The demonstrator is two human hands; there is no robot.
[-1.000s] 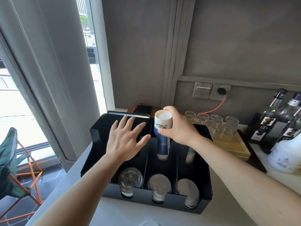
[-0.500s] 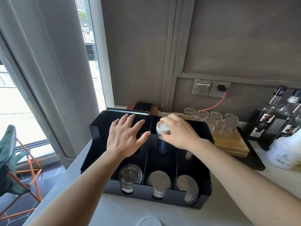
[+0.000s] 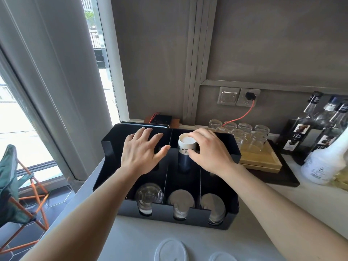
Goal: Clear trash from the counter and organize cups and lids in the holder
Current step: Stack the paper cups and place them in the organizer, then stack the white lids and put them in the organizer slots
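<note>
A black holder point(image 3: 232, 220) with three compartments sits on the white counter. A stack of blue and white paper cups point(image 3: 184, 157) stands bottom-up in the back of its middle compartment. My right hand point(image 3: 208, 152) grips the top cup of that stack, fingers curled round its rim. My left hand point(image 3: 142, 154) lies flat with spread fingers on top of the holder's left rear section. Lids point(image 3: 148, 194) stand on edge in the three front slots, clear at the left and white in the other two. Two clear lids point(image 3: 171, 250) lie loose on the counter at the front edge.
A wooden tray point(image 3: 261, 162) with several upturned glasses stands right of the holder on a dark mat. Syrup bottles point(image 3: 299, 132) and a white plastic bottle point(image 3: 322, 164) crowd the far right. A red cable point(image 3: 243, 114) runs from the wall socket. The counter's edge drops off at the left.
My right hand has lowered the cup stack down into the middle compartment, so much less of it stands above the holder. My left hand has stayed on the holder.
</note>
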